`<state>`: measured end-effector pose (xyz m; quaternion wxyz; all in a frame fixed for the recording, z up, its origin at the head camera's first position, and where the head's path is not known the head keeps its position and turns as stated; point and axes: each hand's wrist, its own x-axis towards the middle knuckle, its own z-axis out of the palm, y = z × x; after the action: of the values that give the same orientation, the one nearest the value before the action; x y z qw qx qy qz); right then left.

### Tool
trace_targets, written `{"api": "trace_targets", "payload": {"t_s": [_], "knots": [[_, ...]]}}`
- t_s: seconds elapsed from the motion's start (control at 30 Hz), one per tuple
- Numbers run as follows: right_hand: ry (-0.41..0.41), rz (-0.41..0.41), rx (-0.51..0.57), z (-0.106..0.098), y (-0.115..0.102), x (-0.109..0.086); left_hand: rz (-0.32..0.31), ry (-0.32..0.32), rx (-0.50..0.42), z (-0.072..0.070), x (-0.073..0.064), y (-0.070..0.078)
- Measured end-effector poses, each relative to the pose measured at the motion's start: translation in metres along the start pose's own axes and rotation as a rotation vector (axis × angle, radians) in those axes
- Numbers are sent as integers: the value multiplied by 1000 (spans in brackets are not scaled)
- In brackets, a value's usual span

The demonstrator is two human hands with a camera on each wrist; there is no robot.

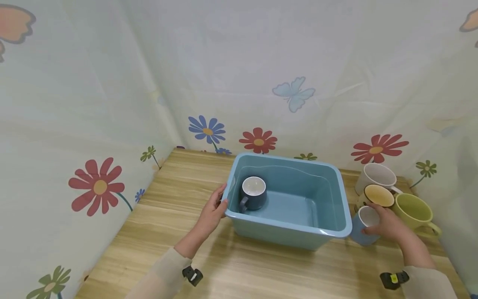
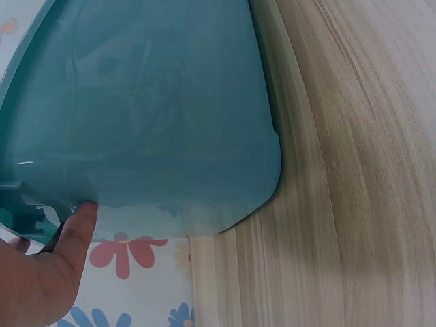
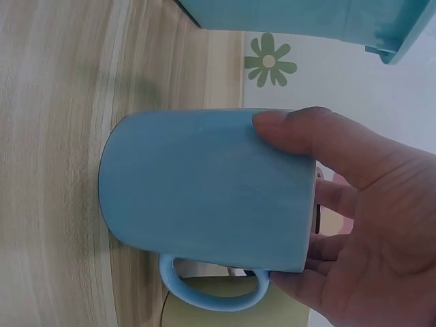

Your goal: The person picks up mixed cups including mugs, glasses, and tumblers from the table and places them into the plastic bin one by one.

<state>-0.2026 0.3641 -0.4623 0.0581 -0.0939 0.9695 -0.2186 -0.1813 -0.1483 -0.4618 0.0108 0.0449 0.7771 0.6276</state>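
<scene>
My left hand [image 1: 212, 212] grips the left end of a blue plastic bin [image 1: 276, 232]. In the left wrist view the thumb lies against the bin's outer wall [image 2: 163, 109]. Inside the bin, at its left end, a dark grey mug [image 1: 255, 202] with a white interior stands upright. To the right of the bin, my right hand [image 1: 391, 226] holds a light blue mug [image 1: 359, 232] near its rim. The right wrist view shows the thumb pressed on the side of this blue mug [image 3: 204, 184], fingers at the rim, and its handle [image 3: 214, 300] on the far side from the bin.
Behind the blue mug stand a yellow-lined mug [image 1: 379, 195], a green mug [image 1: 413, 211] and a large white mug [image 1: 377, 174], crowded together. The wooden table [image 1: 160, 207] meets a flower-printed curtain [image 1: 239, 74] at the back and sides.
</scene>
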Motion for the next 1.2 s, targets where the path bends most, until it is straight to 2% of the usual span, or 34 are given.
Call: {"api": "trace_targets", "payload": {"t_s": [0.5, 0.87, 1.2], "knots": [[-27, 77, 13, -2, -4, 0, 4, -3, 1, 0, 1, 0], [-21, 85, 8, 1, -6, -4, -1, 1, 8, 0, 2, -3], [19, 55, 19, 3, -5, -6, -2, 5, 9, 0, 1, -2]]}}
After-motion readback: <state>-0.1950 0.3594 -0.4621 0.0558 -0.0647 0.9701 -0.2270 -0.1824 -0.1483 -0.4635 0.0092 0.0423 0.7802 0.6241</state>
